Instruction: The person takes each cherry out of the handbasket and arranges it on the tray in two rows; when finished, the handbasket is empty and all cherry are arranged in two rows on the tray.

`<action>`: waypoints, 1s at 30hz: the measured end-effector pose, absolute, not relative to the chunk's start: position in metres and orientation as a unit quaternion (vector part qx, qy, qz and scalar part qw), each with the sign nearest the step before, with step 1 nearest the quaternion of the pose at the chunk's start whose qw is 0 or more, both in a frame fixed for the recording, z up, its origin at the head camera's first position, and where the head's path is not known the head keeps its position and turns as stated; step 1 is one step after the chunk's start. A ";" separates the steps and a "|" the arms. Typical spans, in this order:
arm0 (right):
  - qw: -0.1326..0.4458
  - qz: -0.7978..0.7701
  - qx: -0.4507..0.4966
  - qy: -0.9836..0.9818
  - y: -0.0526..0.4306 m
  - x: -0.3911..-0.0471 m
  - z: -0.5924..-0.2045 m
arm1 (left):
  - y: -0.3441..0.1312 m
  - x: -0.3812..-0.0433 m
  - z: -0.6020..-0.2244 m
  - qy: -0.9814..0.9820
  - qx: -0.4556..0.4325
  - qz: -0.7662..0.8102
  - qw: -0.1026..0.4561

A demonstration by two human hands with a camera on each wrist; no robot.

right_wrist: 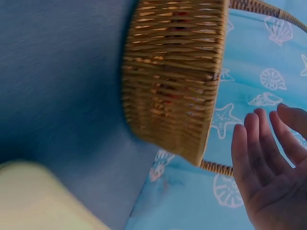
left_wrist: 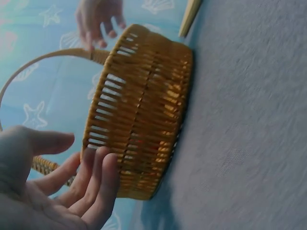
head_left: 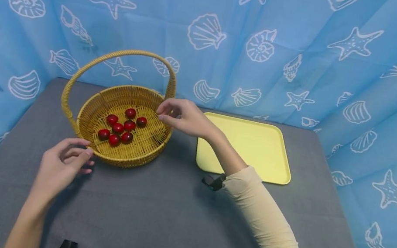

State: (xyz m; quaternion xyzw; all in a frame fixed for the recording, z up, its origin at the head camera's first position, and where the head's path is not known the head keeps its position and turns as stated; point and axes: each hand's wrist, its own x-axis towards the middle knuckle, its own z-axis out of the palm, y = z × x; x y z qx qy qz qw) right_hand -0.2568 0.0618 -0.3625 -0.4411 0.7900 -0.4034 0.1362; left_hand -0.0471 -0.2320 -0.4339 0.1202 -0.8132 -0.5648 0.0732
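A round wicker basket (head_left: 132, 160) with a tall arched handle (head_left: 127, 53) stands upright at the back left of the table. Inside it lie several small, glossy, dark red round fruits (head_left: 117, 128), grouped left of the middle. My left hand (head_left: 66, 160) is at the basket's near left rim, fingertips right at the edge; in the left wrist view its thumb (left_wrist: 55, 142) stands apart from the fingers. Over the right rim, close to the handle's foot, hovers my right hand (head_left: 187, 117), its fingers loosely bent with nothing between them. The right wrist view shows those fingers (right_wrist: 259, 143) spread beside the basket.
A yellow rectangular tray (head_left: 257, 150) lies right of the basket, partly behind the right forearm. Grey cloth covers the table (head_left: 149, 221). A blue curtain (head_left: 230, 58) with white shells and starfish hangs behind and along both sides.
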 end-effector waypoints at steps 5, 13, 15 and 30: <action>0.200 -0.421 -0.422 0.778 0.036 -0.267 -0.358 | -0.223 -0.048 -0.438 -0.800 0.163 -0.567 0.108; 0.230 -0.430 -0.407 0.772 0.001 -0.281 -0.355 | -0.214 -0.050 -0.442 -0.799 0.174 -0.558 0.142; 0.241 -0.433 -0.399 0.771 -0.006 -0.284 -0.357 | -0.214 -0.050 -0.442 -0.799 0.172 -0.558 0.143; 0.280 -0.546 -0.293 0.733 -0.050 -0.296 -0.371 | -0.216 -0.050 -0.445 -0.783 0.169 -0.585 0.131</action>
